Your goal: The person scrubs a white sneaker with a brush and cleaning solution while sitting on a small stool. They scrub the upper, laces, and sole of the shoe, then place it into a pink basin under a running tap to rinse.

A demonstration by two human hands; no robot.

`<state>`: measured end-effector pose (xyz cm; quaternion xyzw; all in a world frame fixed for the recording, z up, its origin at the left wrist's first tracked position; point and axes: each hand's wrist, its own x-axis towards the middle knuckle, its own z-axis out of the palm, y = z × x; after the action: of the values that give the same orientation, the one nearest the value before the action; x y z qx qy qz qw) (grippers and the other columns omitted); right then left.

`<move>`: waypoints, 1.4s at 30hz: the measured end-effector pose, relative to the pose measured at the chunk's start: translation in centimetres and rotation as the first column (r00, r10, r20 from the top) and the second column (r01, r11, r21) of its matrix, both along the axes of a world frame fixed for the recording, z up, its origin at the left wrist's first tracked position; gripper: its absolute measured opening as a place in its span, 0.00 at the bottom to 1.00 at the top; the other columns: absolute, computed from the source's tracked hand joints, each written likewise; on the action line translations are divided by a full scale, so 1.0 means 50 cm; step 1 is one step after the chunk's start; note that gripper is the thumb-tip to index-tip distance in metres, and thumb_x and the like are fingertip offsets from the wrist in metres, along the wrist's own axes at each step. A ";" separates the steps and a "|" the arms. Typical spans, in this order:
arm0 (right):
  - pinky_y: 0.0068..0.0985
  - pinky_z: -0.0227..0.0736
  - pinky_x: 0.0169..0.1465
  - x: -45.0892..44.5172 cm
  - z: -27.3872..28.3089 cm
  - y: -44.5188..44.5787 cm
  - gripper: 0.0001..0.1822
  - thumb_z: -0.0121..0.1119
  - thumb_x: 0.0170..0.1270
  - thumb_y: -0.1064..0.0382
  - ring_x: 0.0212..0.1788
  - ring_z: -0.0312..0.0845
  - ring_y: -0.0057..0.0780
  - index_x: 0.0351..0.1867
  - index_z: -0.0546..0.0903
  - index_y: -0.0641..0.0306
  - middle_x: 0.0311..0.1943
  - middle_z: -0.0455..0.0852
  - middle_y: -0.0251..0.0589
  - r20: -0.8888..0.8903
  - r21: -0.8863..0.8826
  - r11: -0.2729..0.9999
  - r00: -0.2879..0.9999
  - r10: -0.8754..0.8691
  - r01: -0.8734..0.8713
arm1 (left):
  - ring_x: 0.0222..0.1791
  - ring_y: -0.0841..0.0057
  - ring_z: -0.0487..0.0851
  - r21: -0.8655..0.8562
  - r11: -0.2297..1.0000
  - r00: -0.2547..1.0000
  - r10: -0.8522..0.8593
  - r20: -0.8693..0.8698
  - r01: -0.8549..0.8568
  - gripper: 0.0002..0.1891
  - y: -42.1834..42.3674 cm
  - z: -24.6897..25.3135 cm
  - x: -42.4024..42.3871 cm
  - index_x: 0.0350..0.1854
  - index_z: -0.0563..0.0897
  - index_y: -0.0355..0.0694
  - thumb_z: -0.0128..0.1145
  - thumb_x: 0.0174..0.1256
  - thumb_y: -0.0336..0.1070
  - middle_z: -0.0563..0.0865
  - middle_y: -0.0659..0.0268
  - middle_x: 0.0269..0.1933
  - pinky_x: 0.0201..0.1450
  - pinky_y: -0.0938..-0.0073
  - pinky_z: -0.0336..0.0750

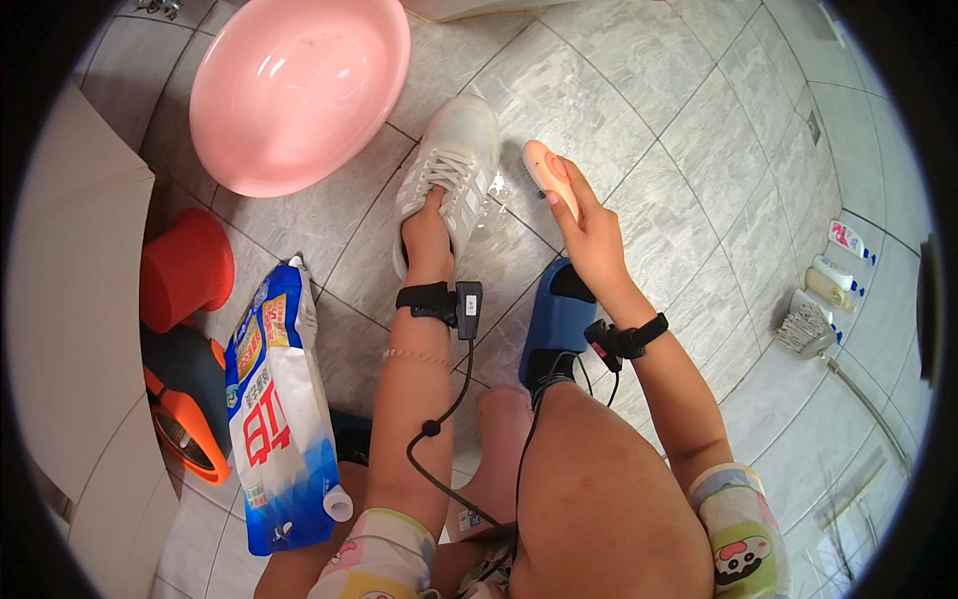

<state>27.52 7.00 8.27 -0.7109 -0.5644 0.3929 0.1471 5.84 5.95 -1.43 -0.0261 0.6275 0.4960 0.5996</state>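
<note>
My left hand (432, 217) is pushed into the opening of a white lace-up sneaker (460, 142), holding it from inside with the fingers hidden. The sneaker points away from me, laces upward. In my right hand (595, 232) is a peach-coloured scrub brush (550, 172), gripped along its back with dark bristles facing down and left. A small gap separates brush and sneaker. Wet suds (494, 206) lie on the tiles by the sneaker's right side. Each wrist carries a black strap with a cabled module.
A pink plastic basin (299, 97) stands at upper left. Nearer are a red plastic bucket or stool (187, 269), a blue-white detergent pouch (281, 419) and an orange-dark object (191, 419). Blue slippers (554, 314) are on my feet. Several bottles (827, 288) and a mop-like brush (804, 333) are at right.
</note>
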 end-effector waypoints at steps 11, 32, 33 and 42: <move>0.32 0.80 0.39 -0.010 0.003 0.002 0.31 0.60 0.84 0.44 0.32 0.91 0.39 0.82 0.74 0.47 0.31 0.91 0.51 -0.202 0.078 0.997 0.979 0.005 0.011 | 0.47 0.59 0.92 -0.115 0.986 0.949 -0.082 0.305 0.122 0.16 0.004 -0.002 -0.131 0.59 0.87 0.32 0.61 0.76 0.36 0.93 0.54 0.51 0.53 0.59 0.88; 0.32 0.82 0.25 -0.063 -0.033 0.029 0.33 0.68 0.76 0.55 0.25 0.83 0.36 0.81 0.75 0.39 0.33 0.88 0.40 0.447 0.488 0.579 0.757 0.477 -0.653 | 0.46 0.61 0.93 -0.144 0.968 0.959 -0.171 0.225 0.206 0.18 0.031 0.015 -0.137 0.59 0.87 0.33 0.58 0.79 0.41 0.94 0.55 0.50 0.53 0.63 0.88; 0.33 0.82 0.25 -0.055 -0.040 0.056 0.32 0.65 0.79 0.53 0.24 0.83 0.36 0.82 0.73 0.41 0.31 0.86 0.40 0.442 0.397 0.711 0.800 0.406 -0.580 | 0.46 0.61 0.93 -0.154 0.965 0.965 -0.185 0.187 0.215 0.18 0.029 0.008 -0.133 0.59 0.87 0.33 0.59 0.79 0.41 0.94 0.55 0.50 0.52 0.63 0.87; 0.32 0.79 0.22 -0.078 -0.052 0.039 0.35 0.70 0.75 0.55 0.21 0.81 0.34 0.81 0.72 0.37 0.29 0.84 0.39 0.408 0.527 0.562 0.769 0.491 -0.638 | 0.46 0.64 0.93 -0.050 0.972 0.895 -0.191 0.403 0.230 0.19 0.015 -0.025 -0.183 0.58 0.88 0.39 0.54 0.81 0.47 0.94 0.59 0.49 0.51 0.67 0.87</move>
<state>23.64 8.96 5.70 -0.4344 -0.8733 0.1231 0.1831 -3.30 6.71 -2.68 -0.0863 0.5158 0.3820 0.7620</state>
